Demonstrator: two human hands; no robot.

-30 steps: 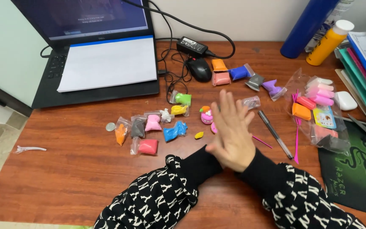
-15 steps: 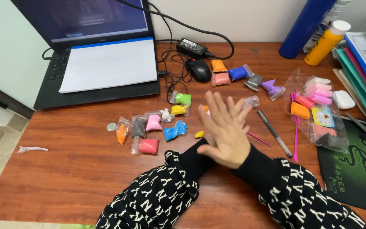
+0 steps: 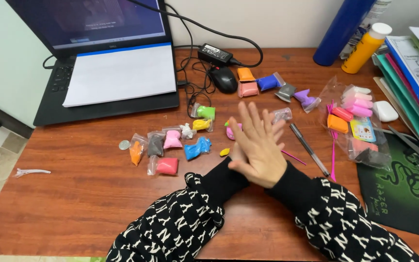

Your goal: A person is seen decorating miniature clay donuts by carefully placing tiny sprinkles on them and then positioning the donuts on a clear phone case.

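Right hand lies flat over the left hand, fingers spread; whatever sits between the palms is hidden, near small clay bags

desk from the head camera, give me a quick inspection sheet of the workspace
surface: wooden desk, reddish brown.
job's things: small clay packets, among them pink packet, blue packet, red packet.
clutter: pen, yellow bottle, bag of clay sticks, books, coin.
hands: right hand pressed flat over left hand, palms together; what lies between is hidden.
cables: charger brick with tangled cord beside mouse.
surroundings: laptop with white paper; hair clip.
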